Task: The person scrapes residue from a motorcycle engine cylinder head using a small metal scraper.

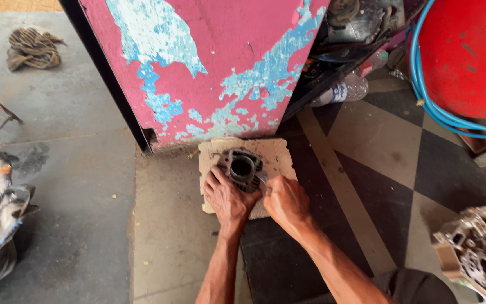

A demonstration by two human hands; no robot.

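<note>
Both hands are down on the floor, working on an engine cylinder block [242, 168], a dark finned metal piece with a round bore facing up. It sits on a scrap of cardboard [277, 155] laid flat right against the foot of a pink panel with peeling blue paint [209, 62]. The left hand [227, 196] presses on the block's near left side, fingers spread and curled over its edge, steadying it. The right hand [285, 200] is closed into a fist just beside the block's right edge, pinching a small tool or blade at its rim; what exactly it grips is too small to tell. Off to the right, a light metal engine casing [482, 250] lies on the chequered tile floor [378, 146]. A blue hose [431, 101] coils around a red tank [468, 50], and a clear plastic bottle [341, 91] lies near the panel's corner. A rag [32, 48] sits far left.
</note>
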